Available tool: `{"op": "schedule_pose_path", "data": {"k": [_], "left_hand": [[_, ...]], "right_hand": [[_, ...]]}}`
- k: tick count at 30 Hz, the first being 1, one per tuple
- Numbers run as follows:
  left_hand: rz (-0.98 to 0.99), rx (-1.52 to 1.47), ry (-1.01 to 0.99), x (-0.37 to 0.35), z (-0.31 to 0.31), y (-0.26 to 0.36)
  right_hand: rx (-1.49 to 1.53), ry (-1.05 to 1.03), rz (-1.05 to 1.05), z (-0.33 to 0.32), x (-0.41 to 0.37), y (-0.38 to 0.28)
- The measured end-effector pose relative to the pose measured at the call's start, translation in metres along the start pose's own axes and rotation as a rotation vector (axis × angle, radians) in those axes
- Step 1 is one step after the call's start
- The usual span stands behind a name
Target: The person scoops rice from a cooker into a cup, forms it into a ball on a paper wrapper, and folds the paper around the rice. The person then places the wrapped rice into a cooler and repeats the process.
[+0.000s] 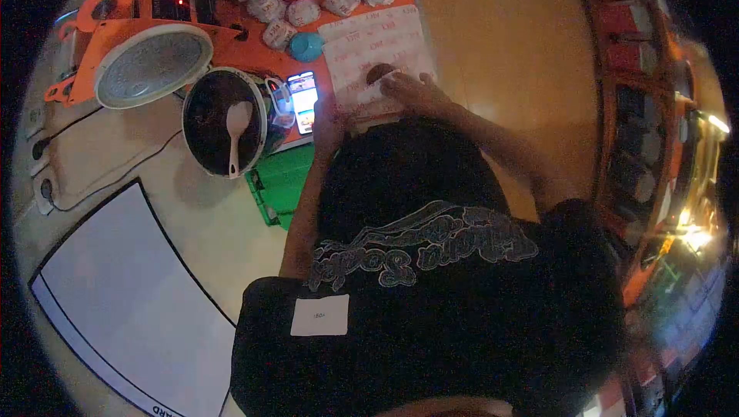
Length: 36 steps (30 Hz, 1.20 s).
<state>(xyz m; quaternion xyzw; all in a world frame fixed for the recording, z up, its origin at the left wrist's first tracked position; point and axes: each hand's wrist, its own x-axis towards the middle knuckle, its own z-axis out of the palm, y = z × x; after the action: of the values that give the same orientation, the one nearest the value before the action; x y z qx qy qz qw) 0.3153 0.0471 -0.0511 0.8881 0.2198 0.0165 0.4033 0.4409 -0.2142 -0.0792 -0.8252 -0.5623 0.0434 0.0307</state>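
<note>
A stack of printed white wrapping paper (377,38) lies on the orange work surface, with a dark brown round item (379,72) on it. At that item's right edge is my right hand (412,94), its fingertips closed round something whitish, too blurred to name. My left hand (329,113) is at the paper's left edge, right beside a lit phone (303,101); its fingers are dark and smeared. Several wrapped round parcels (302,12) stand behind the paper, near a small blue cup (305,46).
A dark pot (223,132) holds a pale spoon (235,128). Its lid (154,65) lies behind it. A green crate (283,182) sits below the phone. Cables run across the left side towards power sockets (46,190). Shelves (635,132) stand at the right.
</note>
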Motion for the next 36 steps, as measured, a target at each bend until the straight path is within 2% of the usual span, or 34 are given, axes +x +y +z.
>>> {"op": "schedule_pose_path", "data": {"k": [1, 3, 4, 5, 7, 9, 11, 12, 14, 16, 18, 19, 20, 21, 22, 23, 24, 27, 29, 31, 33, 34, 36], "left_hand": [[0.003, 0.0, 0.001, 0.0, -0.001, -0.006], [0.144, 0.202, 0.289, 0.003, -0.012, 0.006], [-0.114, 0.034, 0.239, 0.003, -0.015, 0.025], [-0.11, 0.03, 0.241, 0.016, -0.016, 0.032], [0.075, 0.155, 0.022, 0.058, -0.006, 0.034], [0.402, 0.23, 0.107, 0.102, 0.021, 0.038], [0.539, 0.361, 0.133, 0.146, 0.046, 0.038], [0.54, 0.356, 0.135, 0.151, 0.044, 0.047], [0.544, 0.631, 0.067, 0.162, 0.038, 0.063], [0.553, 0.666, -0.002, 0.163, 0.035, 0.068], [0.565, 0.715, -0.084, 0.157, 0.023, 0.076], [0.502, 0.564, -0.207, 0.148, 0.016, 0.082], [0.438, 0.41, -0.327, 0.136, 0.011, 0.088], [0.439, 0.412, -0.328, 0.12, 0.008, 0.09], [0.535, 0.553, -0.324, 0.101, 0.004, 0.093], [0.628, 0.697, -0.317, 0.085, 0.001, 0.095], [0.627, 0.702, -0.312, 0.074, 0.005, 0.086], [0.708, 0.709, -0.228, 0.053, 0.018, 0.058], [0.817, 0.568, -0.047, 0.042, 0.017, 0.056], [0.855, 0.49, -0.03, 0.034, 0.013, 0.063], [0.891, 0.42, -0.009, 0.031, 0.011, 0.064], [0.933, 0.425, 0.02, 0.033, 0.014, 0.06], [0.971, 0.432, 0.052, 0.036, 0.014, 0.059]], "right_hand": [[-0.002, 0.002, 0.001, 0.006, 0.0, -0.002], [0.068, 0.045, 0.058, 0.008, 0.001, -0.003], [0.063, 0.046, 0.059, 0.007, 0.001, -0.005], [0.086, 0.047, 0.109, 0.005, 0.002, -0.01], [0.104, 0.038, 0.152, -0.005, 0.005, -0.014], [0.175, -0.06, 0.142, -0.02, 0.01, -0.011], [0.131, -0.027, 0.121, -0.016, 0.008, -0.011], [0.09, 0.011, 0.102, -0.019, 0.008, -0.01], [0.172, -0.025, 0.115, -0.036, 0.01, -0.009], [0.261, -0.058, 0.126, -0.053, 0.011, -0.007], [0.152, -0.105, 0.057, -0.057, 0.014, -0.011], [0.158, -0.104, 0.058, -0.051, 0.013, -0.012], [0.106, 0.047, 0.041, -0.039, 0.009, -0.012], [0.051, 0.199, 0.024, -0.031, 0.007, -0.011], [0.053, 0.2, 0.025, -0.037, 0.008, -0.01], [0.129, 0.044, 0.041, -0.05, 0.011, -0.01], [0.201, -0.11, 0.055, -0.057, 0.015, -0.009], [0.221, -0.126, 0.093, -0.053, 0.015, -0.006], [0.267, -0.109, 0.101, -0.055, 0.012, -0.006], [0.309, -0.095, 0.103, -0.062, 0.009, -0.001], [0.377, -0.259, 0.206, -0.084, 0.013, 0.007], [0.373, -0.257, 0.196, -0.087, 0.012, 0.009], [0.749, -0.022, 0.777, -0.096, 0.008, 0.01]]}}
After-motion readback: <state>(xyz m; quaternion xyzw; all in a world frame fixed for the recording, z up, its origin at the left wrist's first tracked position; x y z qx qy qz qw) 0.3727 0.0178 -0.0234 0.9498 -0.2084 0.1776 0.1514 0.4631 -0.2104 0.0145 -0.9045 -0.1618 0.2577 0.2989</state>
